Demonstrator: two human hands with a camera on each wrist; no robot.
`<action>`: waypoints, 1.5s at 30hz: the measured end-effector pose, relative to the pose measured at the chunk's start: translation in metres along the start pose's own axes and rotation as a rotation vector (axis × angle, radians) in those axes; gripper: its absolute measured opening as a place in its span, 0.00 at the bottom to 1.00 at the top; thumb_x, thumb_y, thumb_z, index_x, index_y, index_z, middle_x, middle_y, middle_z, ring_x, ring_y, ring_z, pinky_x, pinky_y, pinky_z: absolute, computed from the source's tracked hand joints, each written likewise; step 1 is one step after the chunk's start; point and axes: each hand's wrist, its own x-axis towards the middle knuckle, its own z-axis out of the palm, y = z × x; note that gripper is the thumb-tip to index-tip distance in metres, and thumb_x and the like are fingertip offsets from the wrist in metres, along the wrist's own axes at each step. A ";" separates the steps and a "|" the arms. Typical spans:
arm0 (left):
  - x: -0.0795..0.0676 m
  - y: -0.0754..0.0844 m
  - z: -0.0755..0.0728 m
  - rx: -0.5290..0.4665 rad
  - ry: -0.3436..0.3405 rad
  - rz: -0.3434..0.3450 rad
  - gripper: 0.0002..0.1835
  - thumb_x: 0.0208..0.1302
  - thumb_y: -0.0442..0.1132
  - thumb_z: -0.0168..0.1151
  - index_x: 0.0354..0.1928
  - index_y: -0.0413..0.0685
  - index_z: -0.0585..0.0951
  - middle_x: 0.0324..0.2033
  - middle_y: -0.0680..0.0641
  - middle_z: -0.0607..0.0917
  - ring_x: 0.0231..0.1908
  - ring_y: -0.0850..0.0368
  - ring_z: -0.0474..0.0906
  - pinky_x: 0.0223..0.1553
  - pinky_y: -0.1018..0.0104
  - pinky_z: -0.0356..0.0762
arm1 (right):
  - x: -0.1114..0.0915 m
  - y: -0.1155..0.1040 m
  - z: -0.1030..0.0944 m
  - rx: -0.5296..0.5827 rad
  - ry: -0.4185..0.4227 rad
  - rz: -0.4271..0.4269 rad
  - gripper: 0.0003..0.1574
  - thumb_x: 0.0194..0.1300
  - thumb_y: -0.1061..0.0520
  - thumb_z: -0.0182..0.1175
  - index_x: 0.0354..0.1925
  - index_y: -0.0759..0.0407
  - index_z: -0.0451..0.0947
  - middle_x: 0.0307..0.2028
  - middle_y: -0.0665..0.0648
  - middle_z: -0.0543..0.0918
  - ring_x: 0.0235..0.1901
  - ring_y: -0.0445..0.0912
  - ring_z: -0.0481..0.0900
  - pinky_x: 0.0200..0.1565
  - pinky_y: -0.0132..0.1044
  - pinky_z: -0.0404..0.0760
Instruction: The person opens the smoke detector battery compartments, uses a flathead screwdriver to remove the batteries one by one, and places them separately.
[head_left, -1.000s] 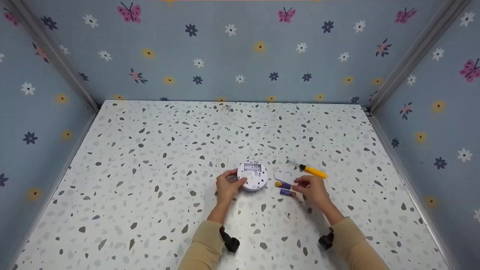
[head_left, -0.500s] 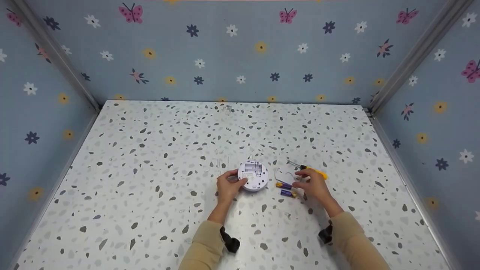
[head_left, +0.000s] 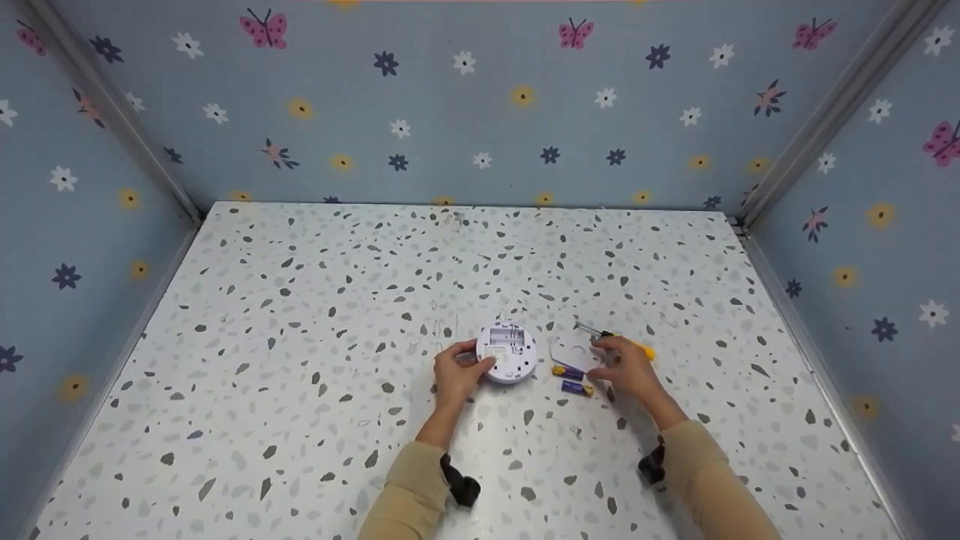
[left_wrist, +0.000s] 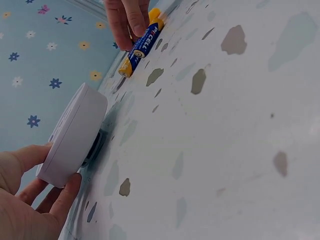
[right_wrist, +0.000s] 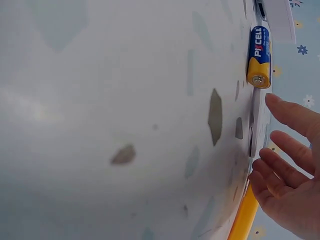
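Observation:
In the head view my left hand (head_left: 455, 373) grips the left side of a round white device (head_left: 517, 364), thumb on top. Its back faces up with a bare battery compartment. The left wrist view shows the device (left_wrist: 75, 135) tilted, fingers under its rim. To its right lie two blue-and-yellow batteries, an upper one (head_left: 568, 371) and a lower one (head_left: 577, 388). My right hand (head_left: 624, 367) hovers beside them, fingers loosely spread and holding nothing. The right wrist view shows its thumb just short of a battery (right_wrist: 259, 57).
Behind the right hand lies a screwdriver (head_left: 643, 349), its yellow handle partly covered by the fingers. A thin pale flat piece (head_left: 568, 354) sits between device and right hand. Patterned walls border the speckled table (head_left: 300, 420) at the back and both sides.
My right hand has drawn back slightly from the batteries, its fingers opening. The lower battery's yellow end has come into view, while the fingers now cover part of the screwdriver handle. Left hand stays put.

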 end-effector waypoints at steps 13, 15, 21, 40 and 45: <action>-0.001 0.000 0.000 -0.010 -0.007 0.014 0.20 0.41 0.27 0.69 0.41 0.35 0.79 0.36 0.41 0.79 0.29 0.53 0.78 0.26 0.69 0.77 | 0.001 0.003 0.002 -0.051 -0.043 -0.019 0.38 0.45 0.62 0.69 0.56 0.59 0.68 0.56 0.60 0.69 0.56 0.55 0.64 0.56 0.49 0.63; -0.001 0.000 0.000 -0.012 -0.008 0.013 0.20 0.41 0.28 0.69 0.41 0.36 0.79 0.36 0.41 0.79 0.29 0.52 0.79 0.27 0.69 0.77 | 0.001 0.003 0.003 -0.056 -0.044 -0.017 0.38 0.45 0.62 0.69 0.56 0.59 0.69 0.56 0.60 0.69 0.56 0.54 0.65 0.56 0.48 0.63; -0.001 -0.001 0.000 -0.015 -0.012 -0.005 0.20 0.41 0.28 0.69 0.41 0.36 0.79 0.37 0.41 0.79 0.31 0.52 0.79 0.29 0.69 0.78 | 0.000 0.002 0.003 -0.040 -0.043 0.000 0.35 0.46 0.62 0.67 0.55 0.59 0.69 0.55 0.60 0.70 0.55 0.54 0.66 0.55 0.49 0.65; -0.001 0.000 0.000 -0.020 0.004 -0.016 0.19 0.41 0.29 0.70 0.41 0.36 0.79 0.35 0.42 0.79 0.28 0.53 0.78 0.25 0.71 0.76 | -0.004 0.005 0.001 -0.015 0.055 -0.056 0.30 0.44 0.57 0.70 0.48 0.63 0.74 0.50 0.61 0.72 0.49 0.54 0.70 0.51 0.46 0.69; 0.000 -0.001 0.001 -0.010 0.012 -0.022 0.20 0.41 0.29 0.70 0.41 0.37 0.79 0.35 0.42 0.79 0.27 0.55 0.77 0.25 0.70 0.77 | -0.008 0.002 0.001 0.005 0.083 -0.061 0.31 0.43 0.56 0.70 0.47 0.64 0.75 0.49 0.61 0.73 0.51 0.55 0.69 0.53 0.47 0.67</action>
